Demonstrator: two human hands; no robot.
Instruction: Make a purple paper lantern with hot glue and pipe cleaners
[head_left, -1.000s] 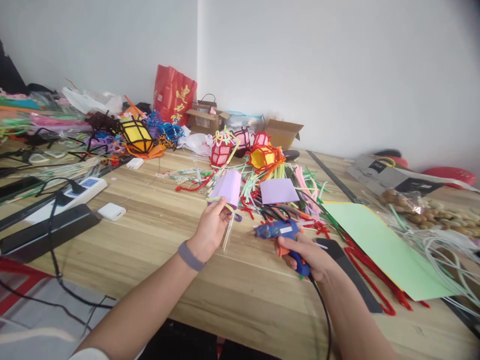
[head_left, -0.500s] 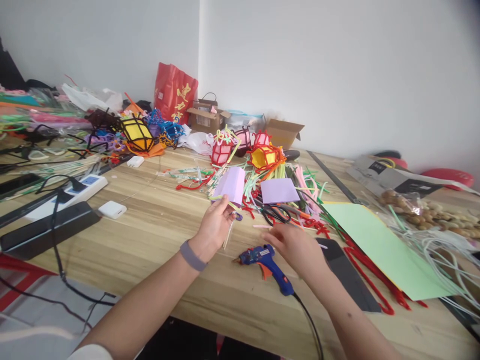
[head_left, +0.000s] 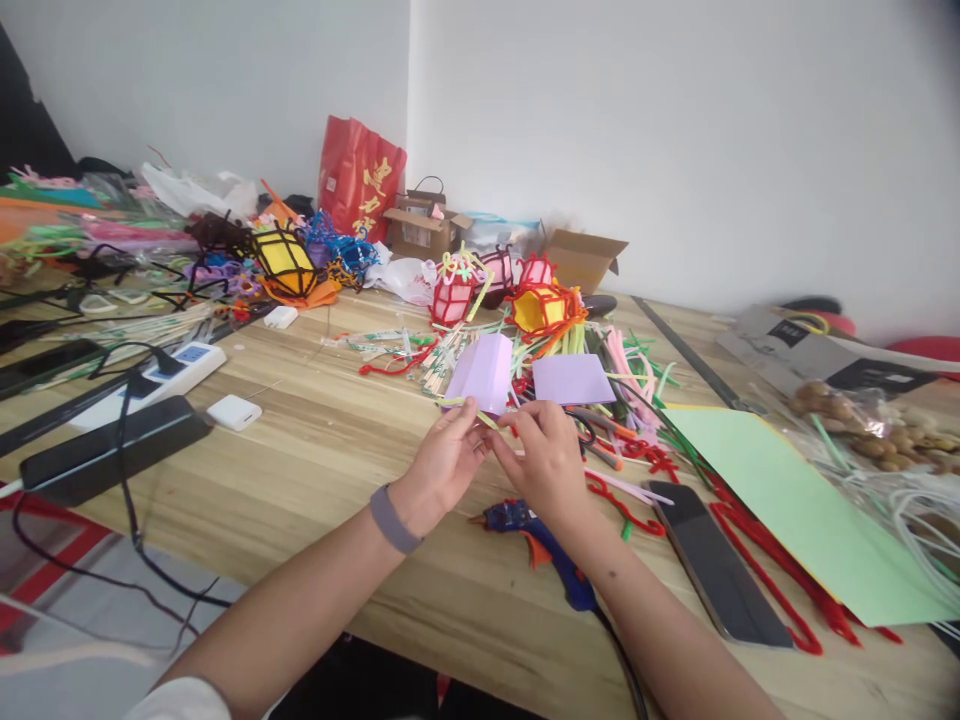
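Observation:
My left hand [head_left: 448, 455], with a grey band at the wrist, is closed on a thin yellow-green pipe cleaner [head_left: 487, 416]. Thumb and fingers of my right hand [head_left: 549, 462] pinch close to its right end, and the two hands nearly meet. Just beyond the fingertips is a folded purple paper [head_left: 481, 368], its lower edge beside the pipe cleaner; whether the two touch I cannot tell. A flat purple sheet [head_left: 574, 380] lies to its right. Below my right hand rests a blue glue gun [head_left: 517, 516], partly hidden by the forearm.
A black phone [head_left: 720, 560] and a pale green sheet [head_left: 802, 500] lie on the right, with red pipe cleaners [head_left: 757, 570] between them. Small lanterns [head_left: 540, 308] stand behind loose pipe cleaners. A power strip [head_left: 161, 380] and white charger [head_left: 234, 411] are on the left.
My right hand has moved left and up from beside the glue gun to the pipe cleaner at my left hand. The scissors are now mostly hidden behind it. The view has shifted slightly.

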